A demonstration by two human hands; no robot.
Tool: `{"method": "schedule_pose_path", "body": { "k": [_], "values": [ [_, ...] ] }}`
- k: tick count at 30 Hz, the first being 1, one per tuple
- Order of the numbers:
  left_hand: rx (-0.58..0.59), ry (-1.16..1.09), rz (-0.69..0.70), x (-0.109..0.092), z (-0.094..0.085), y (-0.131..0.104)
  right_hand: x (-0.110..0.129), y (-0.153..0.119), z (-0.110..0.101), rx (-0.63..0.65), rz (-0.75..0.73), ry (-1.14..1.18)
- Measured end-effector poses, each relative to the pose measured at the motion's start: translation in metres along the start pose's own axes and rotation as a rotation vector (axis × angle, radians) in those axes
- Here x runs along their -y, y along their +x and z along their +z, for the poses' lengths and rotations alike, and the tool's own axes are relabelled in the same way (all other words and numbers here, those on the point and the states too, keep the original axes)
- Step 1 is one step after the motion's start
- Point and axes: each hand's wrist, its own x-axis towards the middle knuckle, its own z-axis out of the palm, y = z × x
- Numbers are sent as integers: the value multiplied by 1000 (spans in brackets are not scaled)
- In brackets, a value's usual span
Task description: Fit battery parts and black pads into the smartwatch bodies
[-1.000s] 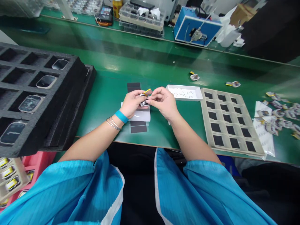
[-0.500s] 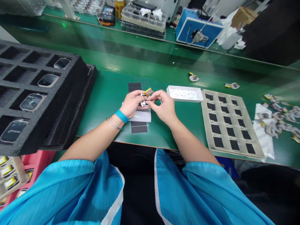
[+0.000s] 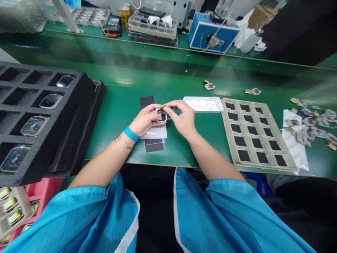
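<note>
Held up over the green bench is a small open watch body (image 3: 161,116), its dark inner parts showing inside a pale frame. My left hand (image 3: 146,119) is closed around its left side. A small yellow-edged battery (image 3: 162,105) juts from the top of the body, and my right hand (image 3: 183,116) pinches its right end between thumb and finger. Beneath the hands lie a white sheet (image 3: 156,132) and dark adhesive strips (image 3: 154,145). A shallow white box (image 3: 204,104) holding tiny pieces sits just right of my right hand.
A black foam tray (image 3: 76,116) with watches stands at left, above a red crate (image 3: 39,189). To the right lies a beige compartment tray (image 3: 229,140) with dark pads, beside a heap of watch parts (image 3: 313,130). A blue box (image 3: 196,33) stands on the back shelf.
The battery has swung from standing up to a flatter angle, and my right fingers have shifted from the watch body onto it. The body's dark inside now faces me. The whole view has shifted slightly.
</note>
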Motion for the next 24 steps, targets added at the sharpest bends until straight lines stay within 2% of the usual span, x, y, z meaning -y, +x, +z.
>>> {"method": "schedule_pose_path", "body": {
  "k": [5, 10, 14, 16, 19, 22, 24],
  "values": [
    [-46, 48, 3, 2, -1, 2, 5, -4, 1, 47, -101, -133],
    [-27, -139, -77, -3, -9, 6, 2, -4, 0, 135, -324, -325],
    [15, -209, -106, -6, -17, 9, 1, -3, -1, 208, -362, -381],
    [55, -168, -66, -5, -19, 10, 0, -2, -1, 214, -309, -322],
    [119, -106, -2, -1, -22, 12, -6, 0, 1, 210, -108, -119],
    [146, -52, 68, 6, -26, 14, -13, 1, 3, 348, 152, 208],
    [149, -30, 115, 10, -27, 15, -15, -1, 6, 419, 258, 345]
  ]
}}
